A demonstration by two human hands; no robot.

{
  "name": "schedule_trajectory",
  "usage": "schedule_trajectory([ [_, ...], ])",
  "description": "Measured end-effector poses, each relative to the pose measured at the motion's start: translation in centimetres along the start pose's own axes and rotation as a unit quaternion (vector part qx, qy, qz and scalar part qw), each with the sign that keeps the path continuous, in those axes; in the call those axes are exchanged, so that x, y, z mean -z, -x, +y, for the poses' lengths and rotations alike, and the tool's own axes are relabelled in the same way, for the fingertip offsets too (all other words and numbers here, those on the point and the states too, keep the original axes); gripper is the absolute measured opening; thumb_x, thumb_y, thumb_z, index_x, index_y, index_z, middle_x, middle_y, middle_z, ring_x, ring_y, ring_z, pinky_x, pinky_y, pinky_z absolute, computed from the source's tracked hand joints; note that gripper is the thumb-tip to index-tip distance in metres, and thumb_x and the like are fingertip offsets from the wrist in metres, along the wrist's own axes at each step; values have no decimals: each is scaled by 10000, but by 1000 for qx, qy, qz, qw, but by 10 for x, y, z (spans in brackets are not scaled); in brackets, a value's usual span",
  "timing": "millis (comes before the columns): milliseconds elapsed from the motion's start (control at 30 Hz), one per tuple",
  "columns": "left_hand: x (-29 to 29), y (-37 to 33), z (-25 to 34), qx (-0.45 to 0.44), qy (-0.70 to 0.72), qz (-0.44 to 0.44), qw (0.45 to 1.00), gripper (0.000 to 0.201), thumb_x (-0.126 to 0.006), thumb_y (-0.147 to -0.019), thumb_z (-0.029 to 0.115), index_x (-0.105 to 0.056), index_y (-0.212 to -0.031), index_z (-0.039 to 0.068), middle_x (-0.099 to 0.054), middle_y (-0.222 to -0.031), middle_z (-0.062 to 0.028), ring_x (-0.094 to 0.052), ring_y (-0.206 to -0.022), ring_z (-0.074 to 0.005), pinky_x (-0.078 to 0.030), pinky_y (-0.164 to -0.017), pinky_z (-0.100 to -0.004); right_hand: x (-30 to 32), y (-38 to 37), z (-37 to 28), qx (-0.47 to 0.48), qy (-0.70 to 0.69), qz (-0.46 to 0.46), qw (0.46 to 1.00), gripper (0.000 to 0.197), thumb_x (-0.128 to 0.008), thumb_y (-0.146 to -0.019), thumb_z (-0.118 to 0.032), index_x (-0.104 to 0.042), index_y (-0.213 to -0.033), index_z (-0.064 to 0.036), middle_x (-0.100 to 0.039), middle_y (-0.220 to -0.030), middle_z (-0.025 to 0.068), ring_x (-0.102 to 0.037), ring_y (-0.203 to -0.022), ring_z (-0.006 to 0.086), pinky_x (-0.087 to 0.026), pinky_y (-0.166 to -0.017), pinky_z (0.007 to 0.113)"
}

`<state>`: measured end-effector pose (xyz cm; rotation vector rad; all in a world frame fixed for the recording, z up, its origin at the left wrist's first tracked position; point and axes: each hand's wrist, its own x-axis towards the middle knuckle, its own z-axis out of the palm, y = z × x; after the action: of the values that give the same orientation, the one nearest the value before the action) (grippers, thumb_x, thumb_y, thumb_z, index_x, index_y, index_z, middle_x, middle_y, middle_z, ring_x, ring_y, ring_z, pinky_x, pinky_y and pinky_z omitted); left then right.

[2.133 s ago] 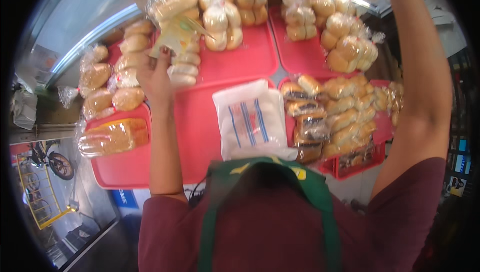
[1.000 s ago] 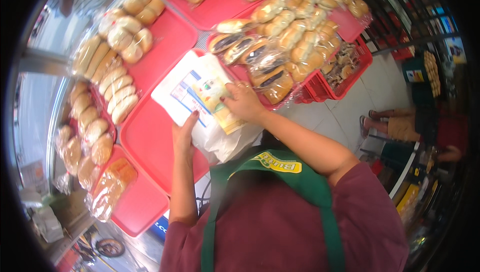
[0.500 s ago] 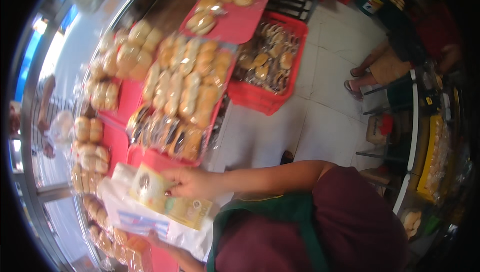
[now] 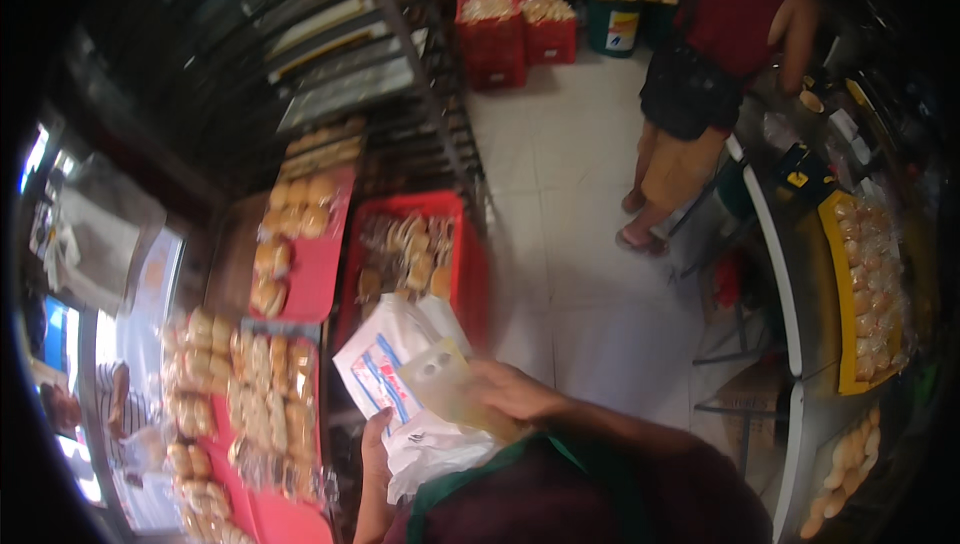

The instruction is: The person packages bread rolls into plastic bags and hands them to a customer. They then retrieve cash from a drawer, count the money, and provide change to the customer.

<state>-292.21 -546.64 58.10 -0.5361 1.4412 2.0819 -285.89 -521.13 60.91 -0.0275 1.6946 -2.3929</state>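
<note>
A white plastic bag with blue and red print is in front of my body, held by my left hand along its left edge. My right hand pinches a pale yellow banknote, which lies over the right part of the bag. Whether more than one note is in the fingers I cannot tell. Just beyond the bag stands a red plastic crate with small wrapped breads in it.
Wrapped breads rest on red trays at left. A dark metal rack stands behind. Another person in a red shirt works at the counter on the right, where a yellow tray holds buns. Red crates stand far off.
My view has turned rightward, away from the bread trays and toward the aisle. The bag and banknote have moved along with my hands, both still held, and now sit before the red crate.
</note>
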Motion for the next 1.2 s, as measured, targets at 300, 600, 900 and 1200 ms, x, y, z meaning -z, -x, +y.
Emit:
schedule_trajectory([
  [300,-196,-224,-10,70,-182,-175,965,475,-635,-833,228,-527,-1235,-1,-627,-1120,-154,-630,-973,-294,-505,-868,-405,200,-46,-36,-37,-102,229,967,383,-547,-951,-189,-516,-1287,-6,-548,-1255,107,-500,-1159,158,-381,-987,285],
  [600,-441,-367,58,98,-237,-342,904,495,-623,-808,167,-508,-1247,-29,-627,-1110,-135,-634,-951,-233,-511,-840,-355,379,-103,-125,-7,-77,309,948,395,-547,-958,-109,-455,-1332,-22,-564,-1232,78,-561,-1106,160,-468,-920,303],
  [900,-661,-502,112,29,-304,-324,895,508,-593,-808,188,-508,-1259,-28,-602,-1159,-139,-619,-982,-230,-497,-824,-330,605,-221,-208,107,-142,305,936,357,-586,-923,-151,-570,-1238,16,-389,-1289,109,-442,-1204,206,-368,-1027,320],
  [1200,-826,-679,138,82,-328,-351,873,453,-587,-856,274,-559,-1188,-32,-640,-1066,-148,-654,-906,-225,-526,-787,-335,801,-312,-308,150,28,358,921,293,-579,-942,-117,-550,-1194,29,-450,-1222,66,-500,-1135,152,-409,-963,292],
])
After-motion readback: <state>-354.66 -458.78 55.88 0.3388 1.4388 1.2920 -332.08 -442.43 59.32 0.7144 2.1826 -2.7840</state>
